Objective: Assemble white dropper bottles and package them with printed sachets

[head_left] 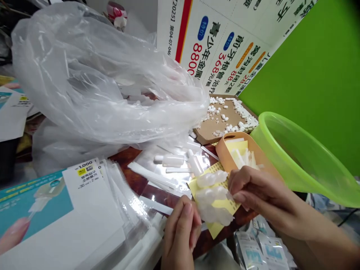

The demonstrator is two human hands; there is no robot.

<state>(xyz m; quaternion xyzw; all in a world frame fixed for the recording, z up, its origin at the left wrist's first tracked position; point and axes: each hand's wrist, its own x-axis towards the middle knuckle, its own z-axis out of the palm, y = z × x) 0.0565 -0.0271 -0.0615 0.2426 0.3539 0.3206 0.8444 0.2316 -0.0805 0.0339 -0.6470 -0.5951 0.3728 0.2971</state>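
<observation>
My left hand (184, 225) is closed, thumb against curled fingers, at the left edge of a yellow dotted sheet (215, 229); what it grips, if anything, is hidden. Small translucent white pieces (212, 200) lie in clusters on that sheet. My right hand (253, 191) pinches at the right side of the clusters, its thumb and fingertips together; the thing between them is too small to make out. Behind the sheet, small clear bottles with white caps (173, 161) rest on clear plastic. An orange container (223, 152) holding white strips stands just behind my right hand.
A large clear bag (92, 112) fills the back left. Printed cards in sleeves (92, 210) lie front left. A cardboard tray (209, 129) with white caps sits at the back, a green basin (309, 168) at the right. Small packets (253, 255) are low at the right.
</observation>
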